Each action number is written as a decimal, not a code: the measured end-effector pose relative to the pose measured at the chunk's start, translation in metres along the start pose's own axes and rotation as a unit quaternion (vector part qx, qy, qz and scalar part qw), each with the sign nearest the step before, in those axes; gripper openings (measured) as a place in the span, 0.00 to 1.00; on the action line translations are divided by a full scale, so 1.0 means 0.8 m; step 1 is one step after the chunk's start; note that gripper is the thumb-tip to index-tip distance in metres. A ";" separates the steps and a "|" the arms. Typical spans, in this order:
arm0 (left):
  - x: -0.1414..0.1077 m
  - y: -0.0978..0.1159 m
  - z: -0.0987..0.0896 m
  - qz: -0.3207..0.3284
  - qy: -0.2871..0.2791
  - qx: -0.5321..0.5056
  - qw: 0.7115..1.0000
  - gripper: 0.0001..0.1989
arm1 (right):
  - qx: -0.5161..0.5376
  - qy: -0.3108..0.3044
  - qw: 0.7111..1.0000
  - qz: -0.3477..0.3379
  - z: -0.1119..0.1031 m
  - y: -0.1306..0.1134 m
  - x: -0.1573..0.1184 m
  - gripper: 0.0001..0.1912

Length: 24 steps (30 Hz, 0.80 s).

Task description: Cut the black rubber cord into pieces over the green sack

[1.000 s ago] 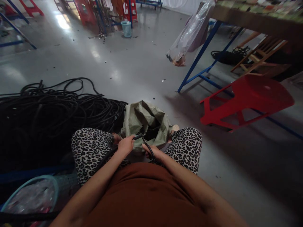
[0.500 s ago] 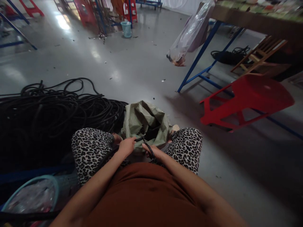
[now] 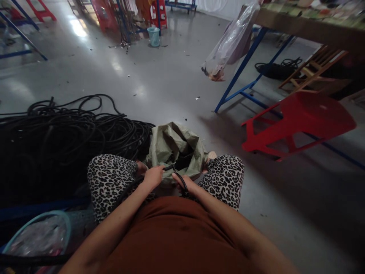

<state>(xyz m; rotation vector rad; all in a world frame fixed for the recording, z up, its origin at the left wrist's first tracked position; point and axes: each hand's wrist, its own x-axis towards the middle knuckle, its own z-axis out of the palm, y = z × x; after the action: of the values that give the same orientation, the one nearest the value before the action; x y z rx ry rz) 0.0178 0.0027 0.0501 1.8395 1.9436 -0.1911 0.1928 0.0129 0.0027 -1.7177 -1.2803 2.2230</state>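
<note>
My left hand [image 3: 153,177] is closed around a black rubber cord [image 3: 168,168], whose short end sticks out toward the right. The cord runs back along my left forearm. In my right hand [image 3: 184,183] is a pair of black-handled scissors [image 3: 181,179], its blades meeting the cord near its end. Whether the blades are fully closed is too small to tell. Just beyond both hands, between my feet, stands an open greenish woven sack [image 3: 159,142]; its inside is dark.
A big tangled heap of black cord [image 3: 71,133] lies at left. A blue-rimmed basket [image 3: 67,224] of plastic scraps stands front left. At right are a tilted red stool [image 3: 310,114], a blue-legged table [image 3: 242,70] and a hanging clear bag [image 3: 228,45]. A small blue basket [image 3: 154,37] stands farther off.
The view has shifted very slightly. Both hands keep their hold on the cord and scissors, with almost no visible movement.
</note>
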 end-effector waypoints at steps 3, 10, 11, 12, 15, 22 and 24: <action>0.000 0.002 -0.001 -0.007 0.001 -0.009 1.000 0.17 | -0.022 0.011 0.999 -0.021 -0.001 0.006 0.005 0.27; 0.003 0.004 0.001 -0.004 0.014 -0.020 1.000 0.17 | -0.083 0.042 0.995 -0.043 0.002 0.006 0.007 0.29; 0.003 0.004 0.001 -0.003 0.016 -0.016 1.000 0.17 | -0.098 0.047 0.993 -0.048 0.002 0.006 0.007 0.30; 0.004 0.005 0.002 -0.003 0.016 -0.011 1.000 0.17 | -0.111 0.050 0.991 -0.054 0.002 0.007 0.009 0.30; 0.006 0.005 0.002 0.000 0.015 0.000 1.000 0.17 | -0.139 0.065 0.986 -0.061 0.002 0.010 0.012 0.30; 0.015 0.009 0.003 0.002 0.007 0.027 1.000 0.16 | -0.158 0.081 0.983 -0.039 0.001 0.014 0.013 0.29; 0.016 0.008 0.002 0.001 0.013 0.032 0.999 0.16 | -0.154 0.081 0.984 -0.033 -0.001 0.013 0.013 0.28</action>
<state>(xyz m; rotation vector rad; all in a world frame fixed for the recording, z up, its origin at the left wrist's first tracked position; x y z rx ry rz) 0.0244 0.0142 0.0445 1.8946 1.9743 -0.2330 0.1939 0.0118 -0.0117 -1.8746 -1.6813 1.8824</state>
